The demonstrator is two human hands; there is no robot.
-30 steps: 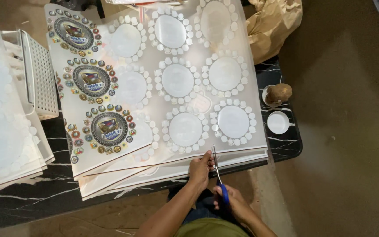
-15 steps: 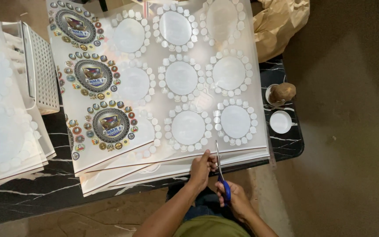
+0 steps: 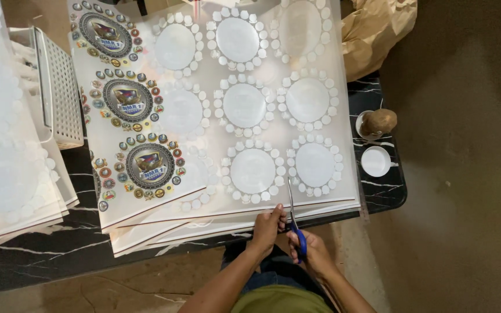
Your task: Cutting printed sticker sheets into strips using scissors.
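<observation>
Presently the thin, floppy sticker sheet (image 3: 250, 110), stacked on the black marble table (image 3: 42, 255), is pinched at its near edge by the left hand (image 3: 269, 226), probably best held close to the cut, while blue-handled scissors (image 3: 294, 217) are gripped in the right hand (image 3: 314, 252).

You're in a small print workshop: stacked sticker sheets (image 3: 227, 110) cover a black marble-pattern table (image 3: 47, 252) on bare floor.
</observation>
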